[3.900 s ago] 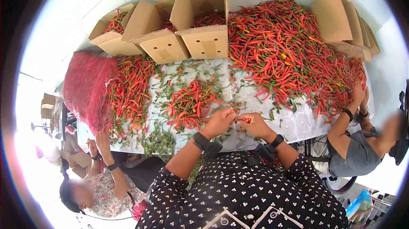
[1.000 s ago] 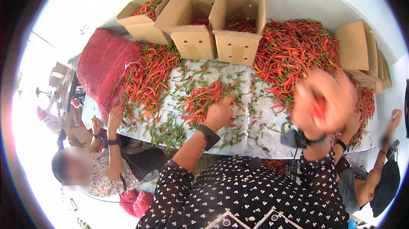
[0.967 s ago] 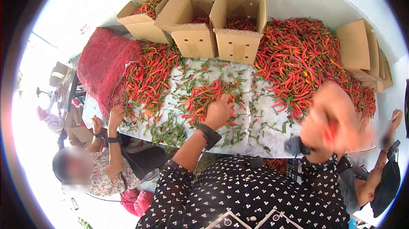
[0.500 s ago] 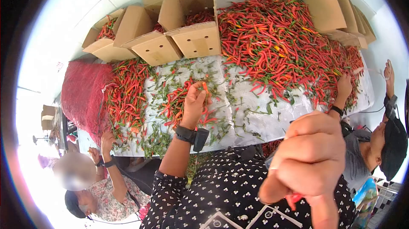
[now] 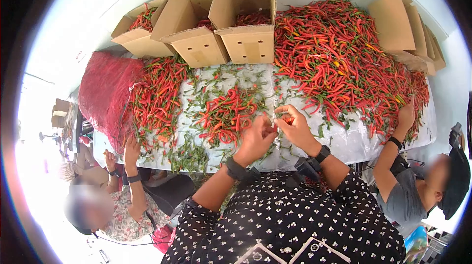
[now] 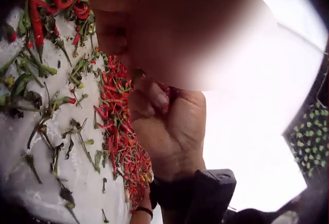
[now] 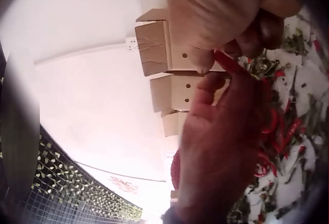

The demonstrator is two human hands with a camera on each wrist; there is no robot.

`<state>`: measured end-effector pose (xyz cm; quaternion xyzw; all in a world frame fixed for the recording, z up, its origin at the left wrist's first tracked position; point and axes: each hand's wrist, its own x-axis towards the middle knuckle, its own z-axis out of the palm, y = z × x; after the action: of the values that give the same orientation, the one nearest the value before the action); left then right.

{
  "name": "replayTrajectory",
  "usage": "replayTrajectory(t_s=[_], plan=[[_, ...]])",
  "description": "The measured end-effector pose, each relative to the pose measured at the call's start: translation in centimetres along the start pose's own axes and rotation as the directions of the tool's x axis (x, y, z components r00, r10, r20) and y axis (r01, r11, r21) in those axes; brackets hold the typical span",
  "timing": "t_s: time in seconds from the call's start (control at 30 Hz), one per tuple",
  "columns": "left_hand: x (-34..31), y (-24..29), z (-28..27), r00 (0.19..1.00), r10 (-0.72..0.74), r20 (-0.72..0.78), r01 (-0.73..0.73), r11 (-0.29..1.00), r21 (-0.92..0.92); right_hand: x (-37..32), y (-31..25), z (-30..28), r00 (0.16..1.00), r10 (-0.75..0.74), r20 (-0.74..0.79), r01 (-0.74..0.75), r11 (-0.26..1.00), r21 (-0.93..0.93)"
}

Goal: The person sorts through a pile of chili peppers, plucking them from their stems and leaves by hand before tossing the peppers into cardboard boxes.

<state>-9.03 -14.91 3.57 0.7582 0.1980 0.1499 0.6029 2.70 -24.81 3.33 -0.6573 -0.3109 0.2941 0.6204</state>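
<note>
the left hand (image 5: 255,138) and right hand (image 5: 296,127) meet over the near edge of the surface (image 5: 339,142), fingers curled and pinching one red chili (image 7: 230,63) between them. it looks light, thin, bendy and glossy, so it is probably best held near the stem.

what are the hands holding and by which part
A red chili, pinched between the left hand and the right hand; which end each grip takes cannot be told.
</note>
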Motion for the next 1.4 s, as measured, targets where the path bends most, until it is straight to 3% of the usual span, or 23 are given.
replayTrajectory(t_s=[0.07, 0.13, 0.17, 0.23, 0.33, 0.37, 0.4, 0.47, 0.53, 0.57, 0.77, 0.83, 0.87, 0.9, 0.97, 1.03, 1.1, 1.13, 1.17, 1.2, 1.27, 1.33, 1.4], plan=[[-0.1, 1.4, 0.0, 1.000, 0.021, 0.003, -0.021, 0.994, 0.110, -0.6, 1.2, -0.3, 0.984, 0.120, 0.132, -0.128, 0.990, 0.057], [0.0, 1.7, 0.3, 0.999, 0.039, -0.001, -0.038, 0.976, 0.215, -1.0, 1.5, -0.6, 0.987, 0.038, 0.154, -0.031, 0.998, -0.049], [0.0, 1.6, 0.4, 0.993, 0.115, 0.028, -0.118, 0.970, 0.213, -1.3, 1.5, -1.0, 0.954, 0.225, 0.197, -0.269, 0.934, 0.237], [0.3, 1.2, 0.5, 0.974, 0.214, 0.079, -0.226, 0.955, 0.193, -1.2, 0.4, -1.1, 0.804, 0.504, 0.317, -0.584, 0.566, 0.582], [0.0, 2.2, 1.2, 0.900, 0.361, 0.244, -0.393, 0.915, 0.094, -0.4, 3.9, -2.7, 0.774, 0.533, 0.341, -0.570, 0.352, 0.743], [-0.1, 2.6, 0.6, 0.924, 0.183, 0.337, -0.241, 0.960, 0.141, -0.5, 4.1, -3.2, 0.765, 0.562, 0.316, -0.545, 0.302, 0.782], [-0.2, 1.6, -0.1, 0.925, 0.180, 0.335, -0.239, 0.961, 0.142, -0.6, 4.1, -3.6, 0.763, 0.563, 0.318, -0.547, 0.300, 0.781], [0.2, -1.1, -2.0, 0.985, 0.080, 0.153, -0.154, 0.808, 0.569, -0.8, 4.2, -4.5, 0.791, 0.460, 0.403, -0.565, 0.298, 0.769], [0.4, -1.1, -4.4, 0.971, 0.234, -0.036, -0.138, 0.681, 0.719, -0.9, 4.2, -4.2, 0.803, 0.483, 0.350, -0.562, 0.420, 0.712], [0.4, -1.8, -5.1, 0.972, 0.234, -0.032, -0.140, 0.682, 0.718, -0.9, 4.1, -3.8, 0.812, 0.500, 0.303, -0.564, 0.533, 0.631], [1.2, -4.3, -6.2, 0.976, 0.212, -0.053, -0.101, 0.657, 0.747, -0.7, 2.9, -1.1, 0.807, 0.481, 0.342, -0.587, 0.715, 0.380], [1.1, -0.9, -5.5, 0.976, -0.200, -0.091, 0.219, 0.901, 0.375, -0.3, 2.2, -0.1, 0.820, 0.452, 0.350, -0.551, 0.790, 0.270], [1.1, -1.0, -5.1, 0.975, -0.200, -0.092, 0.220, 0.900, 0.375, -0.1, 1.5, 0.6, 0.921, 0.291, 0.259, -0.298, 0.954, -0.013], [1.1, -0.9, -4.7, 0.972, -0.229, -0.056, 0.235, 0.943, 0.236, 0.0, 1.1, 1.2, 0.970, 0.087, 0.225, -0.013, 0.950, -0.312], [0.8, -0.3, -4.0, 0.962, -0.274, 0.019, 0.274, 0.962, -0.015, 0.3, 1.6, 2.2, 0.973, -0.050, 0.227, 0.133, 0.920, -0.368], [0.8, -0.6, -3.4, 0.975, -0.221, -0.037, 0.223, 0.971, 0.084, 0.3, 1.6, 2.5, 0.954, -0.184, 0.237, 0.272, 0.865, -0.422], [0.7, -0.6, -2.9, 0.982, -0.167, -0.090, 0.181, 0.966, 0.184, 0.0, 1.5, 2.7, 0.975, -0.068, 0.210, 0.140, 0.926, -0.352], [0.7, -0.4, -2.7, 0.977, 0.113, -0.180, -0.026, 0.905, 0.425, -0.1, 1.7, 2.7, 0.975, -0.066, 0.212, 0.139, 0.926, -0.351], [0.7, -0.3, -2.6, 0.898, 0.396, -0.190, -0.186, 0.735, 0.652, -0.2, 2.2, 2.6, 0.957, 0.126, 0.262, -0.072, 0.975, -0.209], [0.8, -0.2, -2.9, 0.899, 0.394, -0.190, -0.185, 0.737, 0.651, -0.3, 2.2, 2.3, 0.894, 0.300, 0.334, -0.292, 0.954, -0.075], [0.9, -0.3, -4.3, 0.928, 0.297, -0.226, -0.081, 0.751, 0.655, -0.6, 1.9, 0.9, 0.856, 0.393, 0.335, -0.443, 0.893, 0.084], [0.4, -2.0, -4.6, 0.970, 0.226, -0.086, -0.106, 0.716, 0.690, -0.8, 2.1, -0.7, 0.803, 0.478, 0.355, -0.572, 0.785, 0.237], [0.1, -3.1, -4.0, 0.942, 0.164, 0.292, -0.333, 0.559, 0.760, -0.8, 3.0, -2.0, 0.813, 0.506, 0.288, -0.582, 0.721, 0.377]])
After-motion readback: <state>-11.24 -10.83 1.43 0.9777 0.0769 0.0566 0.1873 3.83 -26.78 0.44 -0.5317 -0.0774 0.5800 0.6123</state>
